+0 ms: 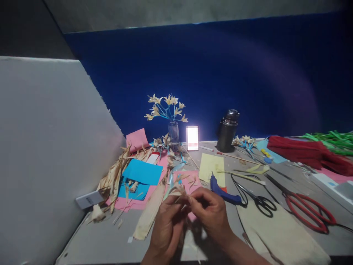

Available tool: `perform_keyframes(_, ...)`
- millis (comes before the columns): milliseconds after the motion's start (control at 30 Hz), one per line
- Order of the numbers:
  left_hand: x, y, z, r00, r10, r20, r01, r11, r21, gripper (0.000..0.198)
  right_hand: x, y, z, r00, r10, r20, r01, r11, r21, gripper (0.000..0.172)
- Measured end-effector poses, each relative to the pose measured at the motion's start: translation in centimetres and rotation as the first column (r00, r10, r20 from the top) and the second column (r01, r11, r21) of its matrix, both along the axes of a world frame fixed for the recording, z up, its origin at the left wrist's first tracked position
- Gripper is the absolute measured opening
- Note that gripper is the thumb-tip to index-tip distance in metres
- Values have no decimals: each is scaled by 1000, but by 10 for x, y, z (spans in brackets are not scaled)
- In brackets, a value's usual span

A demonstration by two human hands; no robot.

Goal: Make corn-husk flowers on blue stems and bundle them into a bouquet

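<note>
Low in the middle of the head view, my left hand [167,224] and my right hand [211,212] meet at the fingertips. Between them is a pale dried husk piece [177,190], shaped like flower petals. Both hands are closed on it in a pinch, and the fingers hide its lower end. Left of my left hand lies a long strip of dried husk [150,213]. Just beyond the fingers, husk scraps rest on pink paper [190,177]. A blue glue gun [224,193] lies beyond my right hand, its nozzle pointing away from me.
Black-handled scissors [264,206] and red-handled shears [311,213] lie right. Behind stand a glass vase [173,131] of husk flowers [168,106], a bright lit block [192,138] and a dark flask [227,132]. Blue paper [143,171] lies left, near a white partition [49,154].
</note>
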State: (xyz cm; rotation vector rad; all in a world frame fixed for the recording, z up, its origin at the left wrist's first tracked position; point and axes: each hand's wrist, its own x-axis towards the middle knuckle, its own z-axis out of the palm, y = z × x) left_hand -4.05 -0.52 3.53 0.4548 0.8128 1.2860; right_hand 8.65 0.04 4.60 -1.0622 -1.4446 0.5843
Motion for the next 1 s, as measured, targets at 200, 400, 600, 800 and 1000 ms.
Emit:
perform_keyframes(200,15,2,1,983,102,-151,-96,994,45,25,9,9,-1,981,-139,134,101,961,258,18)
perform_keyframes(400,29,6,11,987,149,-68,-138,980,144,20,9,9,-14,958,-147,247,65,948,311,11)
perform_keyframes(600,32,6,11,985,162,-59,-152,978,144,24,8,7,-14,968,-137,210,71,953,295,12)
perform_keyframes(800,21,3,6,865,236,-442,-74,933,352,8,15,8,-17,985,-19,172,6,997,79,6)
perform_keyframes(1000,8,2,5,532,536,-656,24,765,644,26,24,0,-12,985,72,159,-67,997,-39,10)
